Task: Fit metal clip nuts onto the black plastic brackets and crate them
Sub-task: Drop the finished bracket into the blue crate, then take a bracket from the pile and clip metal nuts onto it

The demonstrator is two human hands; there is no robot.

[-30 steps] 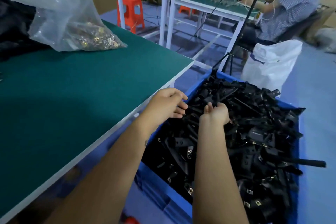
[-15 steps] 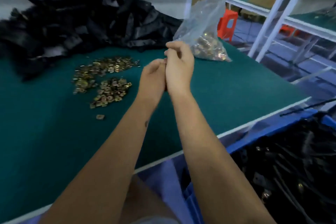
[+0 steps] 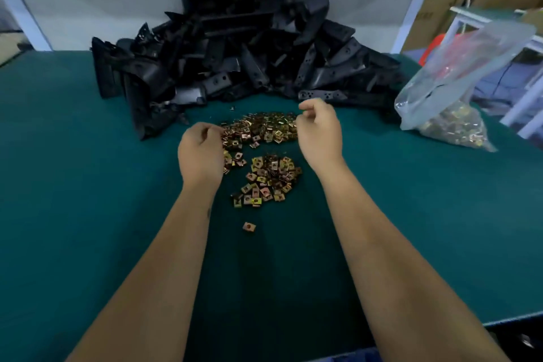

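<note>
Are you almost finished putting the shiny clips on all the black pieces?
Not nearly. No finished piece shows in this view. In hand: the left hand is curled at the loose clip nuts, maybe picking some; the right hand hovers over them, seemingly empty. Left: a big heap of black brackets waits behind, and a plastic bag holds more nuts.

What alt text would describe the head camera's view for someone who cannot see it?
A person's left hand and right hand, fingers curled, reach over loose metal clip nuts scattered on a green table. Behind them lies a pile of black plastic brackets; a clear bag of more nuts sits at right.
</note>
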